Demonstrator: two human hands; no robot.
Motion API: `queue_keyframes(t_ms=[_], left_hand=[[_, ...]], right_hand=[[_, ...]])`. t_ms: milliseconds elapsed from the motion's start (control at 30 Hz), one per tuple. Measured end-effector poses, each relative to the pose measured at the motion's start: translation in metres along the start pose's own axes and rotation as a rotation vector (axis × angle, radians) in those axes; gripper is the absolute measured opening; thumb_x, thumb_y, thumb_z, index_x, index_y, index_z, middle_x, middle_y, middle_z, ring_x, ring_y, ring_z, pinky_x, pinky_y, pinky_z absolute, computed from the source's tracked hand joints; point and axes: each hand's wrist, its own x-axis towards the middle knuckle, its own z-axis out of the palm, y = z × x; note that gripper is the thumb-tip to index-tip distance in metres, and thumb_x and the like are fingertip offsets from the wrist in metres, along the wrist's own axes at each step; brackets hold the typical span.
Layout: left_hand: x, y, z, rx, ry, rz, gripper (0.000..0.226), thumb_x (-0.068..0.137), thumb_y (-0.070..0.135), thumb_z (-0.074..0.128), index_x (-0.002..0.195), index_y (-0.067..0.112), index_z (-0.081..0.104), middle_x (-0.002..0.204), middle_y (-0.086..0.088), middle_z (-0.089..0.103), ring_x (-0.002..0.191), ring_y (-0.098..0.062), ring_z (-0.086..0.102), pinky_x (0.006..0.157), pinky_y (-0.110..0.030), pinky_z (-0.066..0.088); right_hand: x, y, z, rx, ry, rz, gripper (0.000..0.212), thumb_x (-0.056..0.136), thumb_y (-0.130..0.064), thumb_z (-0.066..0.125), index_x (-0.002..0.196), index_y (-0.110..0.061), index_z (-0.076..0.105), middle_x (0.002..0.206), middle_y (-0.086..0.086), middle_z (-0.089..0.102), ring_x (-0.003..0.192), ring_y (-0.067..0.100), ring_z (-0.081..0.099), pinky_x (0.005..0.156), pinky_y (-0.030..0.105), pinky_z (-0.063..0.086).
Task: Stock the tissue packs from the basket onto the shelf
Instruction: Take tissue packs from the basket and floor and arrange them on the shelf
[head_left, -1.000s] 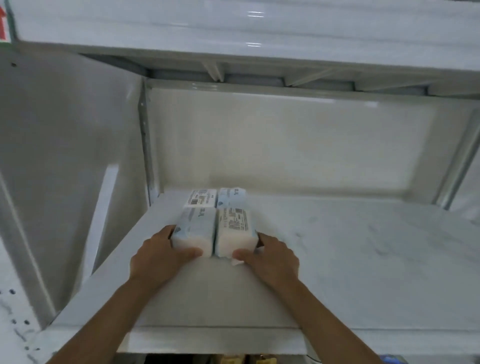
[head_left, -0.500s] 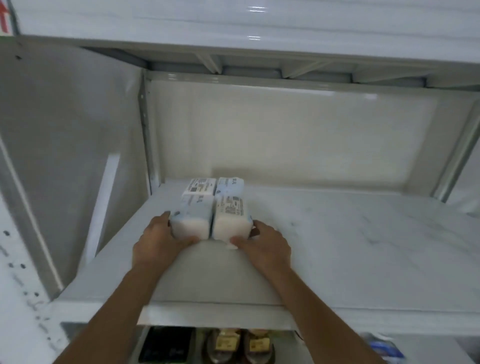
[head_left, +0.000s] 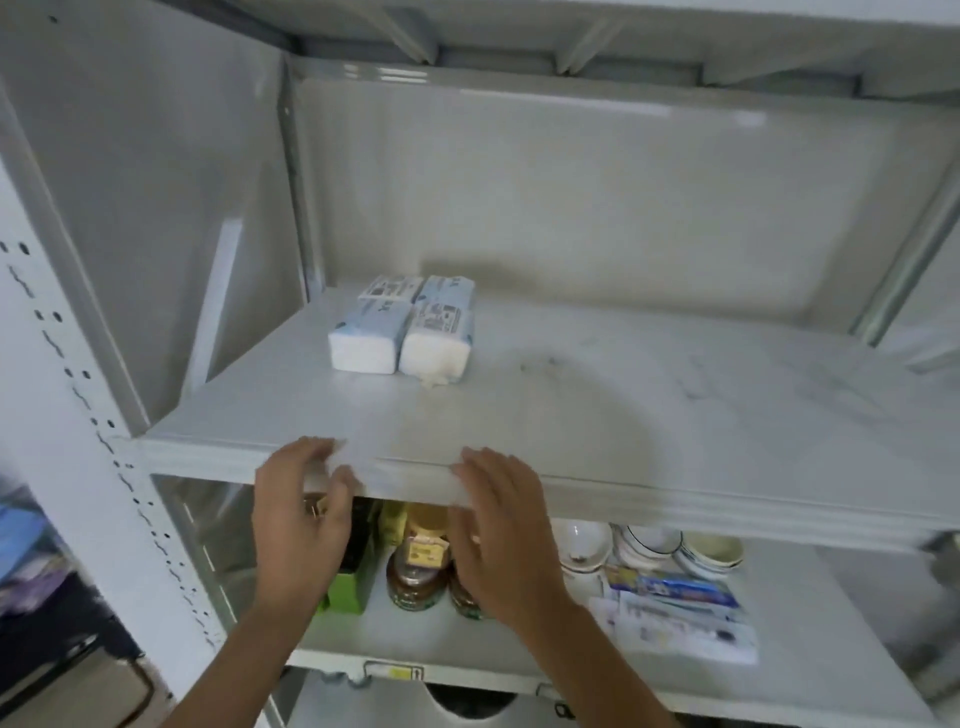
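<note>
**Four packs on the shelf, both hands empty**

Four white-and-blue plastic-wrapped tissue packs (head_left: 402, 325) sit in a two-by-two block at the left rear of the white marbled shelf board (head_left: 597, 405). Below its front edge, the left hand (head_left: 301, 525) and right hand (head_left: 501, 535) hover with fingers spread, holding nothing.

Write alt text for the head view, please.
Four tissue packs sit in a two-by-two block at the back left of a white shelf. Both hands, left and right, are empty at its front edge, above jars and bowls.
</note>
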Motion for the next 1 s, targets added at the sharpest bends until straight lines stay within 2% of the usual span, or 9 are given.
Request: queue_keyframes(t_ms=[67,167,267,367,500,700,833,933,1000], left_hand=[[-0.046,-0.001,-0.003,-0.099,-0.025,-0.005,0.027,0.093,0.027,0.056,0.117,0.016,0.061,0.114,0.004,0.057,0.112,0.005,0.054,0.097,-0.006,0.036],[-0.111,-0.007,0.005,-0.120,-0.270,-0.004,0.024,0.088,0.029,0.057,0.109,0.018,0.062,0.108,0.003,0.056,0.099,-0.004,0.057,0.089,-0.007,0.040],[-0.165,-0.018,0.023,-0.067,-0.562,-0.117,0.032,0.083,0.040,0.056,0.106,0.022,0.066,0.108,0.001,0.060,0.092,-0.002,0.057,0.082,-0.003,0.042],[-0.202,-0.025,0.044,-0.034,-0.792,-0.246,0.041,0.077,0.047,0.055,0.109,0.024,0.069,0.112,0.000,0.062,0.092,0.000,0.056,0.080,0.002,0.040],[-0.258,-0.030,0.072,0.001,-1.039,-0.295,0.032,0.086,0.025,0.074,0.108,0.042,0.060,0.114,0.007,0.060,0.087,-0.003,0.062,0.086,-0.012,0.047],[-0.358,-0.060,0.102,0.104,-1.394,-0.480,0.035,0.097,0.024,0.067,0.131,0.025,0.057,0.123,0.002,0.052,0.111,-0.016,0.061,0.094,-0.029,0.048],[-0.417,-0.071,0.124,0.160,-1.519,-0.579,0.028,0.100,0.034,0.062,0.127,0.029,0.056,0.110,0.007,0.050,0.099,-0.007,0.058,0.082,-0.020,0.046],[-0.464,-0.083,0.140,0.179,-1.558,-0.620,0.013,0.097,0.025,0.065,0.099,0.036,0.060,0.091,0.016,0.055,0.075,0.004,0.060,0.059,-0.007,0.044],[-0.499,-0.092,0.154,0.173,-1.605,-0.698,0.011,0.097,0.025,0.064,0.106,0.031,0.061,0.099,0.010,0.059,0.081,0.000,0.060,0.062,-0.011,0.043]], right_hand=[[-0.053,0.012,0.000,0.085,-0.046,-0.065,0.028,0.089,-0.016,0.067,0.117,-0.017,0.068,0.145,0.000,0.059,0.138,0.027,0.050,0.121,0.051,0.037],[-0.128,0.038,-0.006,0.138,-0.212,0.140,0.041,0.075,-0.022,0.077,0.114,-0.029,0.068,0.124,-0.012,0.062,0.114,0.014,0.064,0.097,0.029,0.052],[-0.185,0.053,0.003,0.134,-0.598,0.640,0.049,0.080,-0.031,0.082,0.125,-0.041,0.066,0.138,-0.018,0.059,0.129,0.006,0.059,0.107,0.018,0.043],[-0.257,0.090,0.007,0.178,-0.644,1.002,0.057,0.083,-0.003,0.080,0.134,-0.026,0.068,0.143,-0.005,0.064,0.139,0.013,0.055,0.114,0.030,0.040],[-0.320,0.134,-0.002,0.201,-0.853,1.157,0.070,0.105,-0.039,0.053,0.164,-0.031,0.017,0.164,-0.011,0.025,0.154,0.014,0.032,0.119,0.020,0.029],[-0.419,0.150,0.017,0.327,-0.955,1.371,0.046,0.110,-0.023,0.047,0.153,-0.008,0.042,0.157,0.012,0.044,0.141,0.027,0.048,0.099,0.028,0.040],[-0.485,0.152,0.035,0.358,-1.012,1.470,0.054,0.105,-0.018,0.052,0.157,-0.011,0.037,0.160,0.010,0.039,0.146,0.027,0.041,0.114,0.036,0.038],[-0.532,0.154,0.060,0.359,-1.034,1.554,0.027,0.102,-0.017,0.053,0.129,-0.012,0.054,0.140,0.011,0.052,0.129,0.027,0.055,0.105,0.037,0.046],[-0.565,0.161,0.083,0.377,-1.036,1.601,0.032,0.101,-0.018,0.054,0.131,-0.010,0.057,0.141,0.014,0.056,0.129,0.031,0.056,0.102,0.038,0.048]])
